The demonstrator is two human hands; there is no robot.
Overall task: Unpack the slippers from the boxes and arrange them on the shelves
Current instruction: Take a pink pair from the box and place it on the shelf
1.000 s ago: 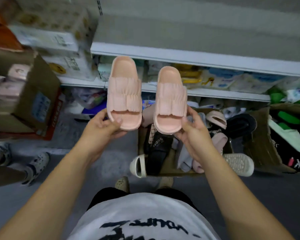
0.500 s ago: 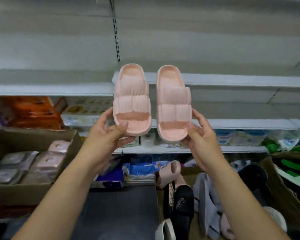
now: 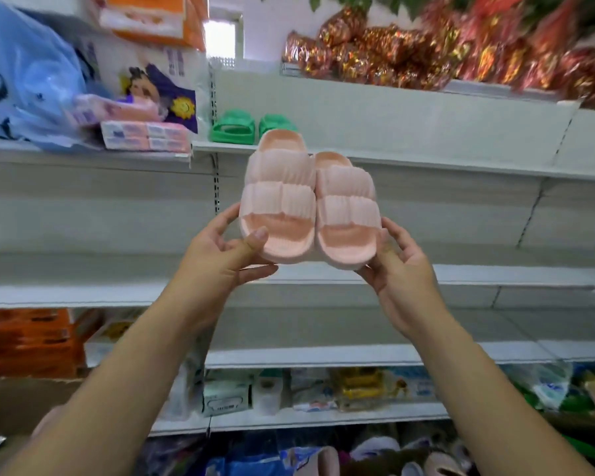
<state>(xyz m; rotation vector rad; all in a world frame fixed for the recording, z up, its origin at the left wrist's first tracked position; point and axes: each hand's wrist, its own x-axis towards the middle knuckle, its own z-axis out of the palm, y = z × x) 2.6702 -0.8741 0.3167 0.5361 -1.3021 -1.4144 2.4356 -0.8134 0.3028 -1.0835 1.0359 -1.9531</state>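
While left hand (image 3: 220, 255) and right hand (image 3: 397, 266) each grip one pink slipper (image 3: 278, 201), pair touching mid-frame, green slippers (image 3: 232, 127) on shelf (image 3: 426, 164) behind

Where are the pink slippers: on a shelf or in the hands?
Held: the left hand grips the left pink slipper, the right hand the right pink slipper.

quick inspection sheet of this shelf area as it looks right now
surface: white shelf carries the green slippers at its left end
job's things: two pink slippers held side by side, touching, in front of the shelves
clutter: tissue packs on the left shelf, foil-wrapped goods on top
grippers: left hand grips one pink slipper, right hand grips the other
cables: nothing seen
surroundings: orange boxes lower left, loose slippers blurred at the bottom edge
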